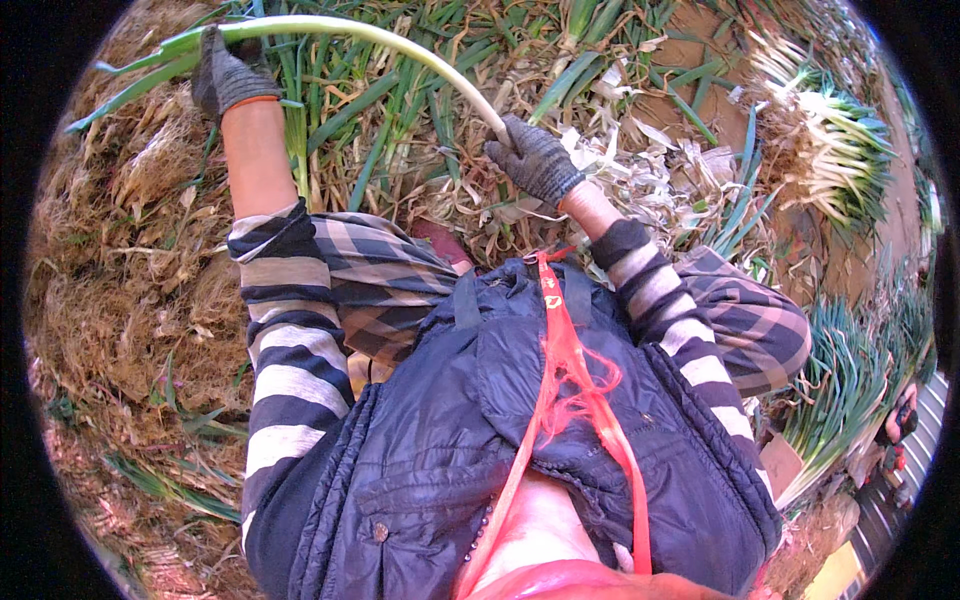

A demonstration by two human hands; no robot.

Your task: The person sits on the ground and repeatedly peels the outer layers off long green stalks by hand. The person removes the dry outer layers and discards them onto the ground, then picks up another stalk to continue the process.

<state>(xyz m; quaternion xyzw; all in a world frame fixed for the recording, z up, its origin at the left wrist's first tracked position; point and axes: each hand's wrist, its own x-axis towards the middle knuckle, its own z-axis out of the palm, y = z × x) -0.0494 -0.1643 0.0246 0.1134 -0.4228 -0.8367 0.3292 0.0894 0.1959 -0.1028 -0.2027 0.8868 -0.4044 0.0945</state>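
A long green onion arches between my two gloved hands, pale towards the right and green at the left. My left hand, in a grey knit glove, is closed around it where the leaves fork. The leaf tips stick out past that hand to the left. My right hand grips the pale lower end, and its fingers hide the tip. Beneath the stalk lies a spread of loose green onions. Dry peeled skins are heaped beside my right hand.
A large mass of tangled dry roots covers the ground at left. Bundled green onions with white stems lie at upper right, and more leafy ones at lower right. A red strap hangs from my neck over my dark vest.
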